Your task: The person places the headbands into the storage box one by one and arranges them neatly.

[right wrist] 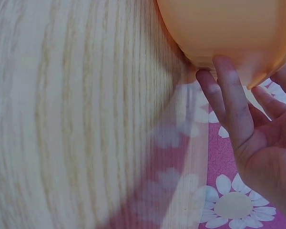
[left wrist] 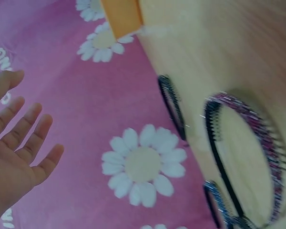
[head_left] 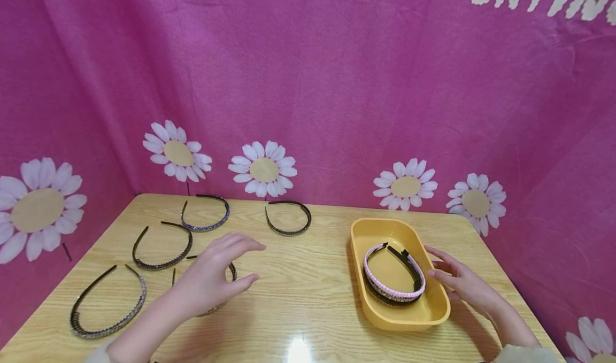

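Note:
My left hand (head_left: 218,275) hovers over the left part of the table, its fingers apart and holding nothing. Partly hidden beneath it lies a beaded headband (head_left: 233,272). In the left wrist view the palm and relaxed fingers (left wrist: 26,138) show, away from a headband with purplish stones (left wrist: 262,129). At the right, my right hand (head_left: 464,285) touches the outer side of a yellow plastic bin (head_left: 358,293), with fairly straight fingers (right wrist: 233,100) against its wall. Inside the bin, a pink headband (head_left: 385,289) lies on top of dark, sparkly headbands (head_left: 368,288).
More headbands lie on the wooden table (head_left: 308,277): a blue-stoned one (head_left: 207,228) and a dark one (head_left: 289,233) at the back, another dark one (head_left: 154,267) at left, and a silvery one (head_left: 108,331) near the front. A pink daisy-print cloth (head_left: 308,85) hangs behind.

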Action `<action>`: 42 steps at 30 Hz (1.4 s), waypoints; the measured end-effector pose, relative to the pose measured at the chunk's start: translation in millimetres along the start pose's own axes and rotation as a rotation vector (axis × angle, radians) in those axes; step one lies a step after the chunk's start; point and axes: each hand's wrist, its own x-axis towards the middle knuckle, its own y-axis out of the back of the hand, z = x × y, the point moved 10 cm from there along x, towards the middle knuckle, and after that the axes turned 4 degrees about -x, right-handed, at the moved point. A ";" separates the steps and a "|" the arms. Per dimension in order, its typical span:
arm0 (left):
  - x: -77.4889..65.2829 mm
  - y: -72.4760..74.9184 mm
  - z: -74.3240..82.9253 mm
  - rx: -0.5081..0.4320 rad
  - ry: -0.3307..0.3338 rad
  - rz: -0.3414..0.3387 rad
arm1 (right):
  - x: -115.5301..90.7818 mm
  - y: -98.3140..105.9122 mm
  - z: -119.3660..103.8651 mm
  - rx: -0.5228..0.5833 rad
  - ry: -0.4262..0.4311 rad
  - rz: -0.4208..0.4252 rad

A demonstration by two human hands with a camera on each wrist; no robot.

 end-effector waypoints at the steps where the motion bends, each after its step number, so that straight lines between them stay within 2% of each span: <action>1: -2.7 -0.1 -3.3 0.005 0.006 -0.003 | 0.2 0.6 0.5 -0.007 -0.004 0.006; 11: -28.3 -7.6 -34.6 0.091 0.050 -0.042 | 1.3 0.7 6.4 0.001 -0.029 0.009; 20: -47.7 -13.9 -65.2 0.003 0.176 -0.117 | 0.7 1.4 6.2 -0.013 -0.031 0.022; 27: -54.6 -22.5 -80.4 -0.042 0.237 -0.204 | -0.3 0.0 0.4 0.003 -0.009 0.007; 35: -58.2 -37.5 -92.1 -0.032 0.214 -0.304 | -0.3 0.6 0.2 0.001 -0.020 0.014; 42: -59.9 -50.5 -101.4 -0.074 0.250 -0.389 | 0.2 1.9 1.4 -0.017 -0.033 0.023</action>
